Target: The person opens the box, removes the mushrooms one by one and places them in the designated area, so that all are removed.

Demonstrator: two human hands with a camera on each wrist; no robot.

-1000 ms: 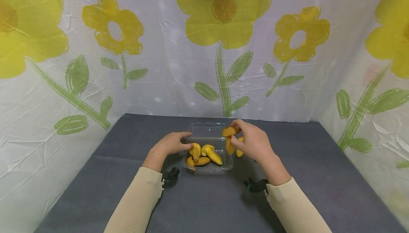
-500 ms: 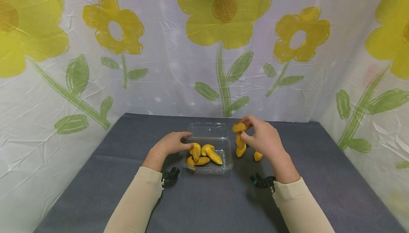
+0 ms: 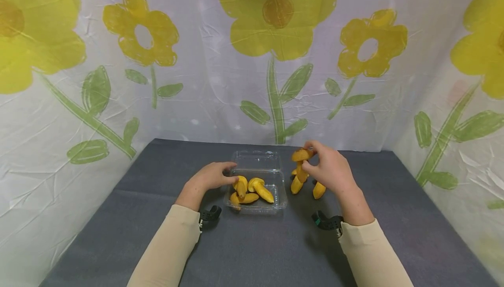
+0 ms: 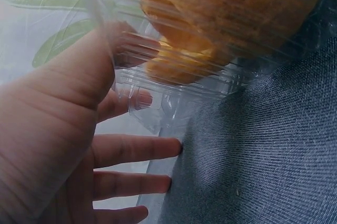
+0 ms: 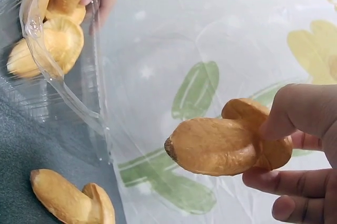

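My right hand (image 3: 330, 167) pinches a yellow-brown mushroom (image 5: 216, 148) by its cap, thumb on one side and fingers on the other. Its stem points down in the head view, raised over the table to the right of a clear plastic clamshell box (image 3: 257, 211). My left hand (image 3: 210, 176) is at the box's left side, thumb over the rim and the other fingers stretched out straight behind it. Inside the box lie several mushrooms (image 3: 263, 190), bunched mostly toward the left. The left thumb (image 4: 134, 45) shows through the plastic in the left wrist view.
Right of the box, one mushroom (image 3: 319, 190) lies on the dark cloth-covered table (image 3: 252, 252), with another mushroom (image 3: 296, 186) below the held one. The clear lid (image 3: 256, 160) stands open at the back. A flower-printed curtain (image 3: 197, 116) encloses the table's back and sides.
My right hand has moved rightward from the box's right edge with the mushroom, slowing lately. A table mushroom it was hiding has come into view. The left hand and box stay put.
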